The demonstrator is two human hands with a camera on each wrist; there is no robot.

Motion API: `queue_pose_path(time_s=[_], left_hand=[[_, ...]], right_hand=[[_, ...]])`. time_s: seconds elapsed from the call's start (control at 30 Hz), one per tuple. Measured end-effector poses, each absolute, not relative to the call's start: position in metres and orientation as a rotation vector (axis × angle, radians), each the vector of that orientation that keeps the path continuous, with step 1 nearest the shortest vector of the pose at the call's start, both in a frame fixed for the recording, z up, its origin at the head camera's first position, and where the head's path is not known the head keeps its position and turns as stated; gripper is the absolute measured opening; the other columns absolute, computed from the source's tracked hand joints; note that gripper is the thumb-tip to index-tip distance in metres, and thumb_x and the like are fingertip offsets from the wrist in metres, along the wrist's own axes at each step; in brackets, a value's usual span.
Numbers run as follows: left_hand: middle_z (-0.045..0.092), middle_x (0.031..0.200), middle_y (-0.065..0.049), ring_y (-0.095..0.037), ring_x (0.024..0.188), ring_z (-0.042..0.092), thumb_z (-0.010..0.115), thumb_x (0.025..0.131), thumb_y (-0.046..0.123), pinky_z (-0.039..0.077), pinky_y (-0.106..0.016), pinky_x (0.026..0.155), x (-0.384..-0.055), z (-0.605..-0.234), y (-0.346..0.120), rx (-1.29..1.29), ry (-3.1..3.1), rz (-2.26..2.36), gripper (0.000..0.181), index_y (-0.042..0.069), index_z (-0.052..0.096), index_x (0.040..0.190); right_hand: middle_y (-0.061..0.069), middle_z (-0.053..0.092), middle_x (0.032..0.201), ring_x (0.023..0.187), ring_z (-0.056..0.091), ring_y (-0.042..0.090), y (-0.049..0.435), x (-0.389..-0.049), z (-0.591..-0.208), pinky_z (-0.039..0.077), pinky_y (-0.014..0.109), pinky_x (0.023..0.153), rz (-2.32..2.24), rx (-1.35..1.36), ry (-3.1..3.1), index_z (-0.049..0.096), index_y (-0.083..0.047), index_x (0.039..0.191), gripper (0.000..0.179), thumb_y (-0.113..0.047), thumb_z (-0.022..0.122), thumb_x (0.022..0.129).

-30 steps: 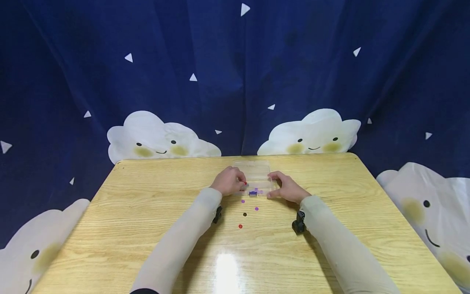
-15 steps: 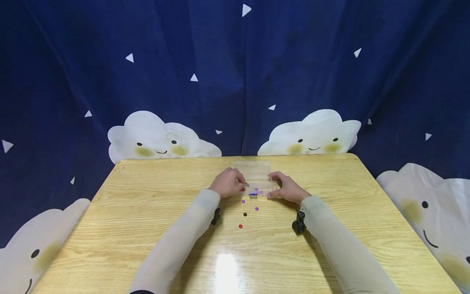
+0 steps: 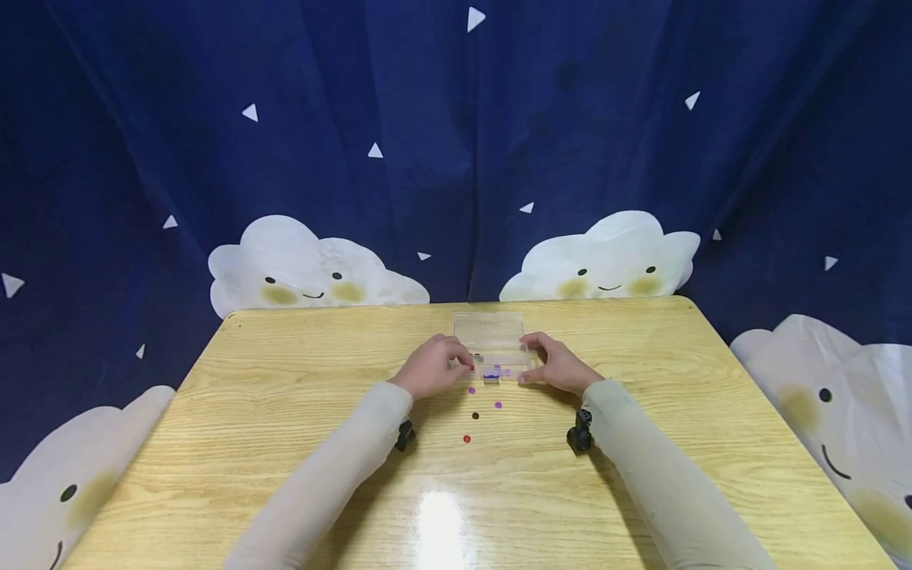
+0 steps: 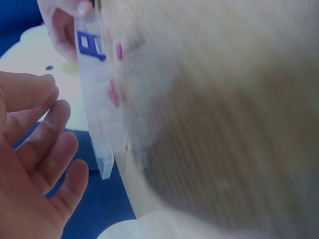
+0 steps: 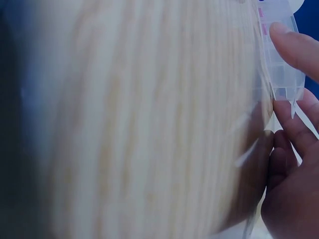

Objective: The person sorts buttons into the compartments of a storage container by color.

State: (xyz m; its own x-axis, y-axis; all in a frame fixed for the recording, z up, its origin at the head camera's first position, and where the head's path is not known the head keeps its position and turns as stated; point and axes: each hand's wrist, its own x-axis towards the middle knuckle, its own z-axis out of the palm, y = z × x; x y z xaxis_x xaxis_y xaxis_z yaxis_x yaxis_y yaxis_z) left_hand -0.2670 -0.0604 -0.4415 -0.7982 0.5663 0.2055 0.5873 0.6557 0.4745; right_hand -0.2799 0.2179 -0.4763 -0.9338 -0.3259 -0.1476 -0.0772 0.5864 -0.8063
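Note:
A clear plastic compartment box (image 3: 500, 356) lies with its lid raised near the table's far edge. A dark blue mark (image 4: 91, 46) shows on its front wall. Inside are small purple pieces (image 3: 503, 371), a dark one (image 3: 478, 357) and a red one (image 3: 472, 367). My right hand (image 3: 563, 366) grips the box's right end, thumb on the front wall in the right wrist view. At the left front corner is my left hand (image 3: 436, 366), its fingers loosely bent; nothing shows between them in the left wrist view.
On the wooden table (image 3: 285, 427) before the box lie small round pieces: two purple (image 3: 498, 405), one black (image 3: 475, 416) and one red (image 3: 466, 438). A dark blue curtain (image 3: 442, 158) with clouds hangs behind the far edge.
A red piece at my left fingertips a second ago is out of them, and red now shows in the box's left front. That hand has drawn back leftward; my right hand stays put.

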Motion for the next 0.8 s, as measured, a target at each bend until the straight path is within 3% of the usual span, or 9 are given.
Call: queue_pose_path(time_s=[0.2,0.8], left_hand=[[0.073,0.099,0.001,-0.016,0.093,0.063,0.067,0.092,0.014,0.052,-0.033,0.085,-0.250,-0.441,-0.068,-1.104,-2.831,-0.876,0.013,0.010,0.076,0.101],[0.072,0.100,0.000,-0.013,0.092,0.064,0.066,0.090,0.010,0.053,-0.028,0.085,-0.232,-0.451,-0.066,-1.276,-2.940,-0.855,0.013,0.012,0.074,0.100]], right_hand=[[0.017,0.042,0.150,0.146,0.032,0.037,0.218,-0.281,-0.476,0.024,0.054,0.122,-1.273,-0.320,2.534,0.041,-0.009,0.143,0.076,-0.020,0.082,0.081],[0.018,0.041,0.151,0.146,0.031,0.038,0.216,-0.279,-0.476,0.022,0.054,0.123,-1.266,-0.303,2.537,0.040,-0.008,0.144,0.077,-0.021,0.082,0.081]])
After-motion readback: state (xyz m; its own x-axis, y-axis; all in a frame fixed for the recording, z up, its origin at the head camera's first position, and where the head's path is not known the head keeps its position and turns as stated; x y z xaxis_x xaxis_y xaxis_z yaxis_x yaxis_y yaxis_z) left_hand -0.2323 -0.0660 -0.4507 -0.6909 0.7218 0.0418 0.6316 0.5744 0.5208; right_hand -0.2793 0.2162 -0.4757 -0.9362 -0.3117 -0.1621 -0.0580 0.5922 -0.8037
